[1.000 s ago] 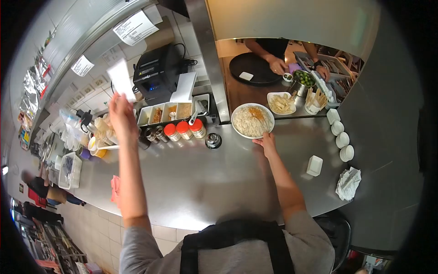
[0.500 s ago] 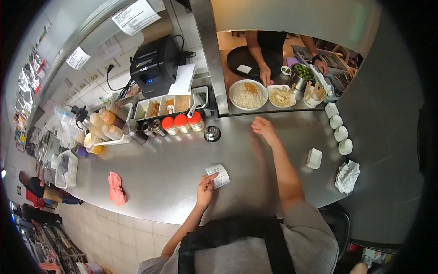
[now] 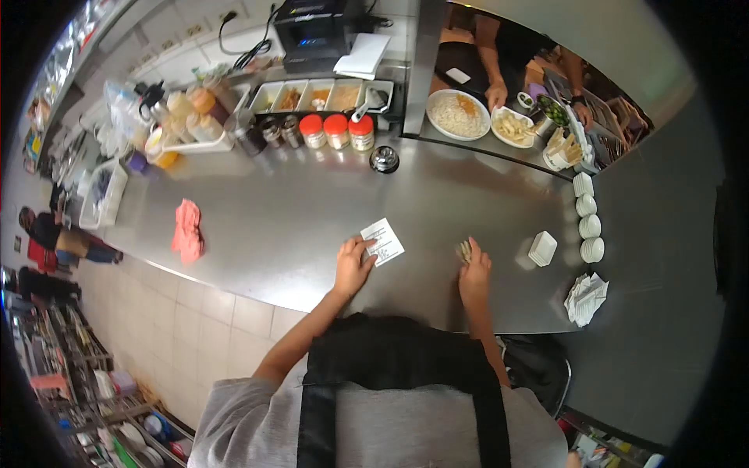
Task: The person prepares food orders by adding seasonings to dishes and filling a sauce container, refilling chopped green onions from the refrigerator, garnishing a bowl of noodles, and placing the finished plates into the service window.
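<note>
My left hand (image 3: 355, 267) pinches a small printed paper slip (image 3: 382, 243) by its left edge, just above the steel counter (image 3: 296, 234). To the right, my right hand (image 3: 474, 277) is low over the counter with its fingers drawn together and pointing forward. A small yellowish-grey patch shows beside those fingertips; whether it is a held item or a reflection I cannot make out. Nearest to this hand on its right is a stack of small white dishes (image 3: 543, 249). Further forward, a metal call bell (image 3: 385, 159) stands on the counter.
Across the pass window, another person's hand (image 3: 496, 95) touches a white bowl of pale food pieces (image 3: 513, 129), beside a plate of rice (image 3: 458, 115). Red-lidded jars (image 3: 336, 131) and a printer (image 3: 316, 35) line the back. A pink cloth (image 3: 187, 232) lies left, crumpled papers (image 3: 586, 299) right.
My right hand has drawn back from near the pass window towards me. The slip in my left hand now faces up more squarely. The whole view has tilted downward.
</note>
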A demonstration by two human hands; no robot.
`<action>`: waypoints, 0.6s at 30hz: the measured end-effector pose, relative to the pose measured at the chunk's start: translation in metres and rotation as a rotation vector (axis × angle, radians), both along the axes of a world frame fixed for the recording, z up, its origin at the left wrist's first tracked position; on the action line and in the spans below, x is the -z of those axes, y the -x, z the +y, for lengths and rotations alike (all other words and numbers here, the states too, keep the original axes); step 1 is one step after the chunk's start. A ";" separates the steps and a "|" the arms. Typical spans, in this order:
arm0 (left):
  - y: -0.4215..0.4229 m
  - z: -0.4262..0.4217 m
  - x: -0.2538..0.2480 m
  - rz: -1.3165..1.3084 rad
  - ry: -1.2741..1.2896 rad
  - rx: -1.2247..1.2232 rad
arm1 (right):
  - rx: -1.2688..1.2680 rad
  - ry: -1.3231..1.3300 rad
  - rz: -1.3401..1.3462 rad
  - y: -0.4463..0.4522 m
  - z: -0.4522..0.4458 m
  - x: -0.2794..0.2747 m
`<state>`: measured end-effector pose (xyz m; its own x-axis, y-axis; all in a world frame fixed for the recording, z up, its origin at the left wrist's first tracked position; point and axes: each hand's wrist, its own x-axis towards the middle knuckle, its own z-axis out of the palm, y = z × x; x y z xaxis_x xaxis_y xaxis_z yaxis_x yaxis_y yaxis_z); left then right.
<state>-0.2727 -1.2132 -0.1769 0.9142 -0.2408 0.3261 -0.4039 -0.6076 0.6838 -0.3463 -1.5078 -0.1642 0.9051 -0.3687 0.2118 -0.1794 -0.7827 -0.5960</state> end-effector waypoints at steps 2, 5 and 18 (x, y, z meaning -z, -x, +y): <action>-0.002 0.002 0.006 0.030 0.027 -0.006 | -0.115 -0.160 -0.054 -0.021 0.017 -0.001; 0.001 0.003 0.008 0.058 0.047 -0.003 | -0.273 -0.240 0.013 -0.043 0.042 0.001; 0.006 0.001 -0.001 0.064 -0.017 -0.007 | -0.228 -0.160 -0.062 -0.061 0.007 -0.028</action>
<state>-0.2792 -1.2119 -0.1756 0.9348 -0.2391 0.2624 -0.3550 -0.6222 0.6977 -0.2857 -1.5012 -0.1361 0.9555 -0.1907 0.2250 0.0310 -0.6938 -0.7195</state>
